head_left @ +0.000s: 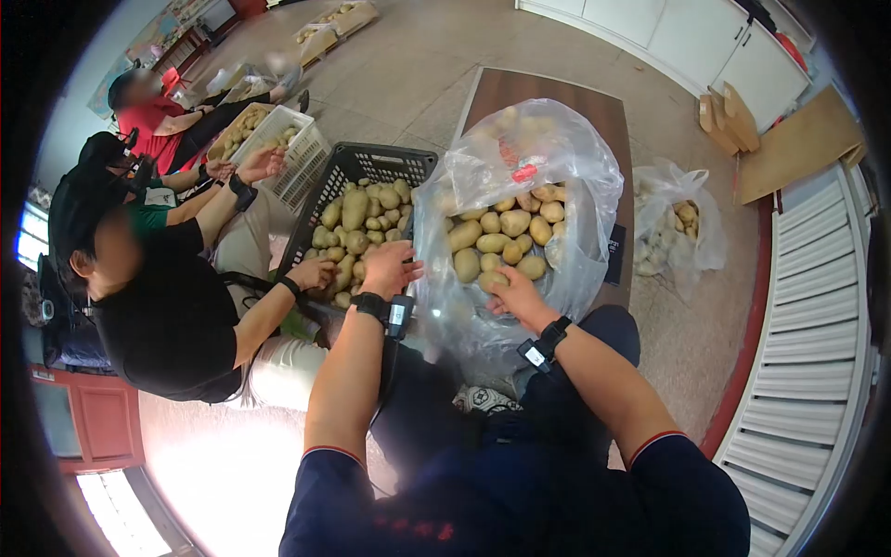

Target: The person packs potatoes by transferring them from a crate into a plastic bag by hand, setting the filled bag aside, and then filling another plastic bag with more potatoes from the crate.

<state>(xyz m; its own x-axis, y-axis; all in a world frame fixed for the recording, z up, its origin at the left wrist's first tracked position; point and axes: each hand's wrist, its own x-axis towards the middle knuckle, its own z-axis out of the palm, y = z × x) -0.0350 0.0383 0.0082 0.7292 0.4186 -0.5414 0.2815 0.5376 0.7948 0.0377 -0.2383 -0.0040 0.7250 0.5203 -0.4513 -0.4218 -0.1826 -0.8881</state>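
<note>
A clear plastic bag (pixel 582 269) full of potatoes (pixel 513 223) lies open in front of me. My right hand (pixel 522 299) reaches over its near side, fingers closed around a potato (pixel 492 280). Just left of the bag, my left hand (pixel 390 269) hovers at the near right corner of a black plastic crate (pixel 422 165). Its fingers are apart and no potato shows in them. Several more potatoes (pixel 356 210) fill the crate. Each of my wrists wears a dark strap with a small device.
Beside me on the left, a person in black (pixel 172 306) has one hand in the black crate. White crates (pixel 302 153) of potatoes and other seated people are beyond. A brown table (pixel 594 93) bears the bag. Another potato bag (pixel 682 218) lies right, near a white radiator (pixel 798 371).
</note>
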